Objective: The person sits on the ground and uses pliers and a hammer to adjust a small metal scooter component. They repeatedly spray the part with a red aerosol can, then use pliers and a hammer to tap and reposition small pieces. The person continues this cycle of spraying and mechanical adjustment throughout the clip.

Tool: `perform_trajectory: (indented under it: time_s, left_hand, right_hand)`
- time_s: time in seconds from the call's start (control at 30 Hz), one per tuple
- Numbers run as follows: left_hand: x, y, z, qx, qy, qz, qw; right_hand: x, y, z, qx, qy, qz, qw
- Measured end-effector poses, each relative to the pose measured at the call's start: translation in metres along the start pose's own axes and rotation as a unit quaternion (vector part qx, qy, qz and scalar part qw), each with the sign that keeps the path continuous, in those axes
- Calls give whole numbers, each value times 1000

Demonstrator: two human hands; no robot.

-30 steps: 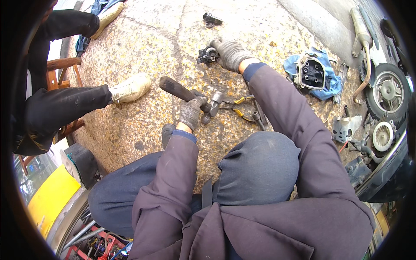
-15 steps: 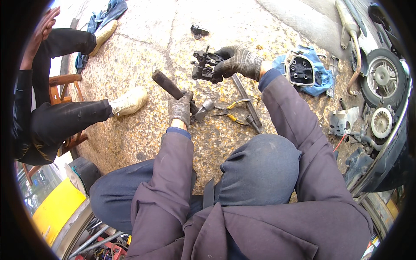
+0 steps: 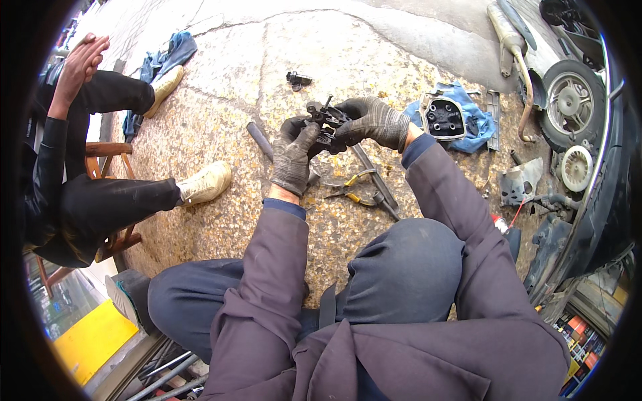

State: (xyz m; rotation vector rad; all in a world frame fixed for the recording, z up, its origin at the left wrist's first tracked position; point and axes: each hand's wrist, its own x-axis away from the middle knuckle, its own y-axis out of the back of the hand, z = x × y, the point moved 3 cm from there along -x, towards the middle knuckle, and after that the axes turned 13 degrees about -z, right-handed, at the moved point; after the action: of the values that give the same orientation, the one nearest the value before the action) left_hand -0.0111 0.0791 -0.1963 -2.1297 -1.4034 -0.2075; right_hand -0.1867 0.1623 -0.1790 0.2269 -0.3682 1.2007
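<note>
In front of me, above the stony ground, both hands hold a dark metal engine part (image 3: 326, 120) with lugs and a thin pin sticking up. My left hand (image 3: 294, 150), in a grey work glove, closes its thumb and fingers on the part's left side. The gloved right hand (image 3: 374, 123) grips its right side; the fingers hide much of it. Partly behind my left hand, a hammer (image 3: 259, 140) lies on the ground. Yellow-handled pliers (image 3: 361, 195) and a long dark metal bar (image 3: 376, 179) lie just below the hands.
A small black part (image 3: 298, 81) lies farther out. To the right, a cylinder head (image 3: 445, 119) sits on blue cloth (image 3: 478, 127), near an exhaust pipe (image 3: 525, 93) and a wheel (image 3: 572, 103). At left, another person sits on a wooden stool (image 3: 107, 150), a shoe (image 3: 204, 184) towards me.
My left hand has let go of the hammer, which now lies on the ground, and has moved up to grip the engine part. The right hand has brought the part slightly lower.
</note>
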Motion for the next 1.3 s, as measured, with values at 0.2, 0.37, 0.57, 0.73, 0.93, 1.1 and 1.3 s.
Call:
perform_trajectory:
  time_s: [0.2,0.37,0.57,0.73,0.93,1.1,1.3]
  left_hand:
    - [-3,-9,5,-40,-60,-1,997]
    - [-7,-3,13,65,19,34,997]
    - [-14,3,25,103,90,22,990]
    - [-18,11,37,5,85,-90,992]
    - [-28,65,49,-315,17,-272,909]
    - [-23,116,56,-509,-7,-330,795]
    - [-20,120,65,-657,74,-293,691]
  right_hand:
    - [9,3,-5,-15,-18,-37,999]
    - [14,1,-9,-33,-31,-42,998]
    - [16,-1,-18,-46,-26,-41,998]
    - [-1,-4,-38,63,-18,-84,994]
    - [-36,-21,-73,237,14,-190,953]
    - [-59,-40,-89,338,26,-233,911]
    - [-66,-52,-103,341,29,-241,908]
